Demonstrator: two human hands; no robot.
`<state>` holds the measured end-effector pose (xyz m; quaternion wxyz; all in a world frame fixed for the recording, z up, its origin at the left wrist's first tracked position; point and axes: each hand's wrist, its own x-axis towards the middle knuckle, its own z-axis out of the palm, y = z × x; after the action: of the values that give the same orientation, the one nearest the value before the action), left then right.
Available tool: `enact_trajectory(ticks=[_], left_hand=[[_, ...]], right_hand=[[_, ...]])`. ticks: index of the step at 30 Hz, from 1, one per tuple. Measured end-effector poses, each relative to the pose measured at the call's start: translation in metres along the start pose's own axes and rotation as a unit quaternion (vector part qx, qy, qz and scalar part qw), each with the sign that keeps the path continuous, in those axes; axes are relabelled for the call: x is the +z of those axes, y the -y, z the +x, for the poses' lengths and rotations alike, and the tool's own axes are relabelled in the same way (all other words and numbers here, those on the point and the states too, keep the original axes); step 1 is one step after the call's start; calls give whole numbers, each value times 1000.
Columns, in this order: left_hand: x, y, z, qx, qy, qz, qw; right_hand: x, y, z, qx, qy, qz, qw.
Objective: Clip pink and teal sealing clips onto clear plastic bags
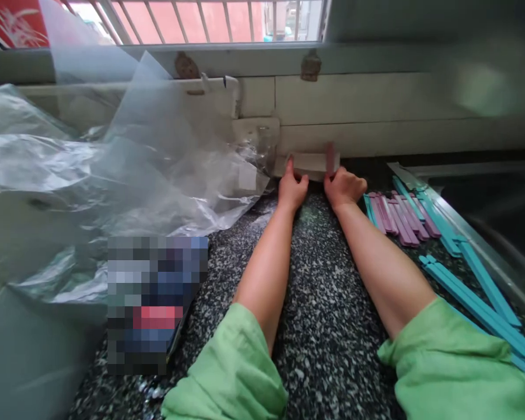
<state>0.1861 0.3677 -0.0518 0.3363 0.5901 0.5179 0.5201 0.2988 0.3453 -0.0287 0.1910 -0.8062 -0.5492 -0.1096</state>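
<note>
At the back of the speckled counter, a flat beige piece like cardboard (310, 166) leans near the wall. My left hand (293, 191) grips its lower left part, with the index finger stretched up along it and the thumb to the right. My right hand (345, 188) is closed at the right end of the piece. From its fingers a mauve plastic strip (330, 156) stands upright against the beige face. To the right of this hand lies a group of mauve and clear strips (402, 217), side by side on the counter.
Long turquoise strips (476, 303) lie at the right along the metal edge of a dark sink (499, 204). Large crumpled clear plastic bags (157, 169) fill the left. A blurred-out flat object (157, 303) rests on the granite counter (324, 326). A barred window is behind.
</note>
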Motion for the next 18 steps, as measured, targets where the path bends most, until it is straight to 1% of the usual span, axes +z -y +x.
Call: enact_trajectory(ticks=[5, 9, 13, 18], left_hand=[[-3, -6, -4, -11, -15, -13, 1000], [-10, -7, -12, -8, -27, -14, 1000], [-22, -11, -29, 9, -26, 45, 999], [-43, -17, -58, 30, -23, 136, 990]], right_hand=[[3, -1, 3, -1, -8, -5, 1000], [7, -3, 1, -27, -55, 13, 998], [5, -5, -5, -66, -78, 28, 994], [-3, -3, -23, -116, -79, 37, 989]])
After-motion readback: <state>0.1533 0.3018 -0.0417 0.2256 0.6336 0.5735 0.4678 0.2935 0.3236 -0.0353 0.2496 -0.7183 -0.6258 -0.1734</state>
